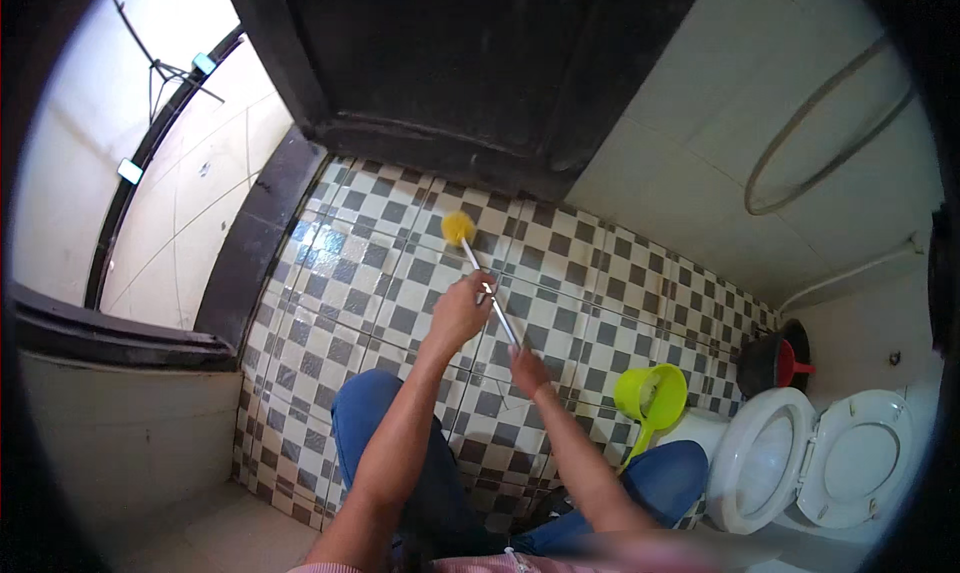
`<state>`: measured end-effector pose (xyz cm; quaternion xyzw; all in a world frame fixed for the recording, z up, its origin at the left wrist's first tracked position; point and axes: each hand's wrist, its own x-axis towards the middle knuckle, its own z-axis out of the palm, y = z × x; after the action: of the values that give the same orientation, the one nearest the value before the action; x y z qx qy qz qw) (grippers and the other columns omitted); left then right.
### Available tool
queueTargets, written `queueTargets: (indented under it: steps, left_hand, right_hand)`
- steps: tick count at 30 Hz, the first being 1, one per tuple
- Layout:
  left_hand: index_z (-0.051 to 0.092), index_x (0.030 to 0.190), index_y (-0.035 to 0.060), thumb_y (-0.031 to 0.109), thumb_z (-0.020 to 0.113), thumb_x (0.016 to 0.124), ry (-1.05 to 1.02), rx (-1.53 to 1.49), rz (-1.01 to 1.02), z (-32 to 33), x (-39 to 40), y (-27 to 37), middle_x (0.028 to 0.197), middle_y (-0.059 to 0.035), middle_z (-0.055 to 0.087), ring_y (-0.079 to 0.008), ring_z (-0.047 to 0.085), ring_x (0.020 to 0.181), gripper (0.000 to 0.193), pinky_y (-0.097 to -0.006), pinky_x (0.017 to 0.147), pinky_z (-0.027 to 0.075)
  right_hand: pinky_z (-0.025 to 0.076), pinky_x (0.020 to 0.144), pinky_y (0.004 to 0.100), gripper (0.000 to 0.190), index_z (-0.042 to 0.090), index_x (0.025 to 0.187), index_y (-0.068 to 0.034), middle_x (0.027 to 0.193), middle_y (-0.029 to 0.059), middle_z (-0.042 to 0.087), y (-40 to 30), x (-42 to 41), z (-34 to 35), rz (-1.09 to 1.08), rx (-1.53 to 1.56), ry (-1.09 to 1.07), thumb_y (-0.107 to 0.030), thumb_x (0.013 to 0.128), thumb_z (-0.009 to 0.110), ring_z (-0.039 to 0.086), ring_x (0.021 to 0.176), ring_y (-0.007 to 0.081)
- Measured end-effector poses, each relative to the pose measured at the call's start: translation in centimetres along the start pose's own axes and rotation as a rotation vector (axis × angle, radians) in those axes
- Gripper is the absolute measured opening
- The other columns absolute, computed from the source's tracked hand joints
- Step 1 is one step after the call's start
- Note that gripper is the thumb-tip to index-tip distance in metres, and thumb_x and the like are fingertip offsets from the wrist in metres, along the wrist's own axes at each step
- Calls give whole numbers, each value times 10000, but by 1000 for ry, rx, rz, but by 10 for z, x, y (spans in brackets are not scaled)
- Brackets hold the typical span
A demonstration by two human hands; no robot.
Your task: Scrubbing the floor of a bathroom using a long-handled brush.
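Observation:
A long-handled brush with a round yellow head (458, 229) and a slim metal-looking handle (505, 322) rests on or just above the checkered tile floor (420, 273). My left hand (462, 307) grips the handle partway along, below the head. Lower down, my right hand (529, 370) is closed around the handle's end. The handle slants from the head at upper left towards my right hand. On the floor to the right of my right hand is a lime-green plastic dipper (652, 394), its handle pointing towards my knee.
A white toilet (761, 460) with its lid raised stands at the lower right. Behind it sit a dark bucket (759, 367) and a red dipper (789, 364). A dark door (450, 63) borders the floor ahead; a raised dark threshold (259, 220) lies left. A hose (780, 145) hangs on the right wall.

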<state>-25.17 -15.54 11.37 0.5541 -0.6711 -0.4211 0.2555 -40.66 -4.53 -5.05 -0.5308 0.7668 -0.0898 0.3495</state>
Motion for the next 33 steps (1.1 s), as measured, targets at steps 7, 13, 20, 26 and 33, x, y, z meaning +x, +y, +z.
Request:
queueTargets:
  steps: [7, 13, 20, 26, 33]
  left_hand:
    - [532, 978, 109, 174, 540, 728, -16, 84, 28, -1, -8, 5, 892, -150, 582, -322, 563, 824, 259, -421, 703, 452]
    - [540, 949, 63, 131, 556, 704, -34, 61, 45, -3, -11, 8, 899, -167, 576, -333, 558, 833, 255, -418, 706, 451]
    - [540, 944, 70, 117, 523, 717, 43, 71, 41, -4, -15, 12, 852, -163, 583, -326, 566, 812, 232, -412, 700, 449]
    - [528, 953, 71, 117, 517, 734, 54, 10, 53, -13, -13, 13, 859, -164, 580, -332, 562, 811, 224, -409, 696, 447]
    - [526, 949, 60, 97, 516, 737, 38, -39, 73, -14, -10, 11, 868, -157, 586, -328, 565, 799, 215, -414, 690, 448]
  right_hand:
    - [393, 747, 495, 380, 432, 1043, 15, 970, 291, 509, 16, -125, 30, 183, 7, -261, -315, 864, 375, 494, 891, 438]
    - [399, 706, 512, 374, 436, 1045, -11, 906, 298, 522, 5, -180, -1, 93, -94, -326, -334, 874, 358, 512, 815, 454]
    - [388, 814, 427, 405, 419, 1156, -48, 1049, 255, 518, -49, 8, 46, -180, 59, -267, -308, 846, 423, 485, 998, 390]
    - [317, 913, 368, 530, 373, 1207, -11, 1160, 220, 469, -47, -61, 74, -309, 122, -361, -401, 850, 407, 408, 1124, 323]
    - [390, 693, 508, 397, 432, 1007, -42, 863, 293, 542, -11, -177, 11, 147, -156, -344, -403, 876, 332, 504, 833, 463]
